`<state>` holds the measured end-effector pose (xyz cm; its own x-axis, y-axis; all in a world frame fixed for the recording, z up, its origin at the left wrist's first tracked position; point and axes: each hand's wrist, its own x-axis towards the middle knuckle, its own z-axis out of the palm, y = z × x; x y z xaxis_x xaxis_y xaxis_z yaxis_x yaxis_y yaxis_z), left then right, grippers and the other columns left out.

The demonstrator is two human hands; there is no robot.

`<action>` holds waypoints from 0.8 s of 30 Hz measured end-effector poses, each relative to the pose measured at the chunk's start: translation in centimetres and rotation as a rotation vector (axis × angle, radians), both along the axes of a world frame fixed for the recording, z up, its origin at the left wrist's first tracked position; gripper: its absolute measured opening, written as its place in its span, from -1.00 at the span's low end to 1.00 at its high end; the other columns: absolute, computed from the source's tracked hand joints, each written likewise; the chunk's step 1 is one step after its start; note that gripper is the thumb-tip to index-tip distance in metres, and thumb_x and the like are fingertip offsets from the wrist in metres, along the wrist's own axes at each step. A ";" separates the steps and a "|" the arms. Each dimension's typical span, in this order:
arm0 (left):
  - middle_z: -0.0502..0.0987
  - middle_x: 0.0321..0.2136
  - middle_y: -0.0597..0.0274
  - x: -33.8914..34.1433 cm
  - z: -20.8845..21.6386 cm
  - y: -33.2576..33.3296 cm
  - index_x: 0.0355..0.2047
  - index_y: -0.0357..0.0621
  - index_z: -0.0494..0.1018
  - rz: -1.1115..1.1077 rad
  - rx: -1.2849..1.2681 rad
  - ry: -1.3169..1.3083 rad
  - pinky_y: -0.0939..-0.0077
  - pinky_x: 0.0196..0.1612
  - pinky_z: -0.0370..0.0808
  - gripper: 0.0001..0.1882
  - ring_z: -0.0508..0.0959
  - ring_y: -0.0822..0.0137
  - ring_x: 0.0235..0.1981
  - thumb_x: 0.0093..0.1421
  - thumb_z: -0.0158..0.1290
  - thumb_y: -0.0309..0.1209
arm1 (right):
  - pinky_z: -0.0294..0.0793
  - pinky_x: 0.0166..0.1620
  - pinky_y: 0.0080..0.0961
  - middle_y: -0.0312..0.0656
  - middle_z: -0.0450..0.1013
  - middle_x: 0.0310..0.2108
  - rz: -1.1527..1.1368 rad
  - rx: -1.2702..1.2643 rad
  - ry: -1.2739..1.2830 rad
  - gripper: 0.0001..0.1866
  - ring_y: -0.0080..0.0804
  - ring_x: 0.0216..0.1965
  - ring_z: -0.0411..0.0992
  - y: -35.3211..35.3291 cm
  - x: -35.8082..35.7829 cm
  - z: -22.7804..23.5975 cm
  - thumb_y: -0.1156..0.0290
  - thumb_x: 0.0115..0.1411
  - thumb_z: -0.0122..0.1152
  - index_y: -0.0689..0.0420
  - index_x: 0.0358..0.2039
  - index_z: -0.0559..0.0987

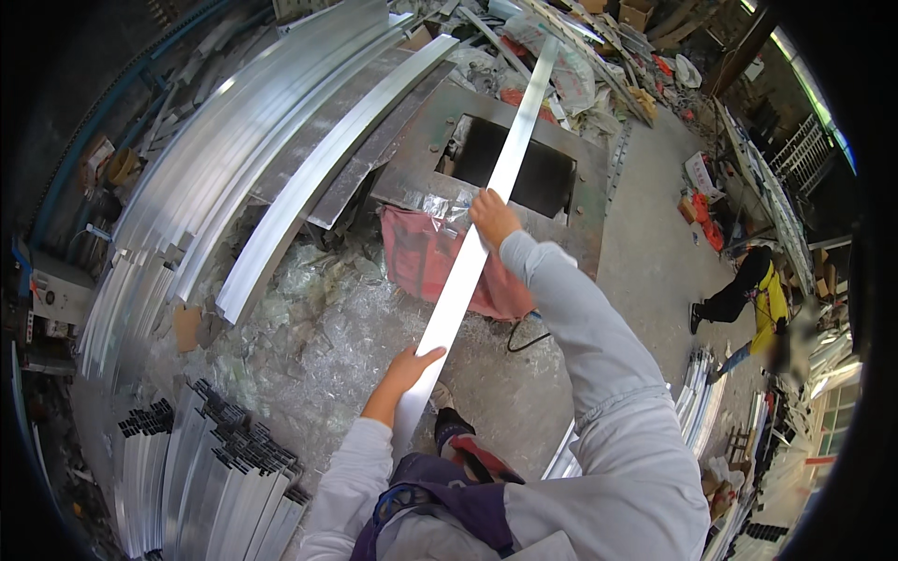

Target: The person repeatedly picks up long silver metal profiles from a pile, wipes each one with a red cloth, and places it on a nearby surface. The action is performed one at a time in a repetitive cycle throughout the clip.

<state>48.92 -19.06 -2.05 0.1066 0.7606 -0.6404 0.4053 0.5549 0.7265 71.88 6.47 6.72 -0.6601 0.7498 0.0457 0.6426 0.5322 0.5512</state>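
Observation:
A long, flat aluminium profile (pixel 456 285) runs from close to my body away over a metal worktable (pixel 412 173). Near its close end, my left hand (pixel 409 371) is wrapped round its left edge, the thumb lying on top. Farther along, my right hand (pixel 494 217) grips the same profile from the right side, beside the table's front edge. Below that edge hangs a red cloth or sack (pixel 412 257), partly covered by the profile. The table has a dark rectangular opening (pixel 541 178), which the profile crosses. The undersides of both hands are hidden.
Long aluminium profiles (pixel 253 122) lie stacked at the left, with a single one (pixel 327 159) nearer the table. Bundles with black ends (pixel 224 486) stand lower left. Crumpled clear plastic film (pixel 327 346) covers the floor. At right, a person in yellow (pixel 771 299) is on the walkway.

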 end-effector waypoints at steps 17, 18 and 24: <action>0.50 -0.08 -0.06 -21.3 -4.6 -52.3 0.02 -0.33 0.36 0.236 -0.413 -0.019 0.38 0.02 0.39 -0.24 0.49 0.19 -0.06 -0.02 0.26 0.00 | 0.14 0.22 0.00 -0.19 0.40 -0.32 0.431 -0.647 0.527 -0.80 -0.24 -0.13 0.38 -47.5 -17.7 -5.8 0.40 0.05 0.05 0.06 -0.27 0.50; 0.51 -0.11 -0.05 -21.4 -4.4 -53.3 0.00 -0.32 0.38 0.250 -0.402 0.007 0.38 0.01 0.40 -0.27 0.50 0.19 -0.08 -0.03 0.27 -0.02 | 0.17 0.19 0.00 -0.21 0.39 -0.34 0.482 -0.678 0.509 -0.80 -0.24 -0.15 0.39 -48.4 -18.1 -6.0 0.39 0.05 0.06 0.03 -0.27 0.50; 0.56 -0.26 -0.06 -16.0 -2.8 -45.0 -0.16 -0.30 0.46 0.153 -0.139 0.285 0.34 -0.09 0.45 -0.36 0.56 0.16 -0.21 -0.12 0.32 -0.05 | 0.32 0.01 -0.07 -0.22 0.46 -0.34 0.514 -0.890 0.138 -0.80 -0.22 -0.20 0.46 -43.5 -18.7 -6.6 0.31 0.05 0.14 -0.12 -0.27 0.56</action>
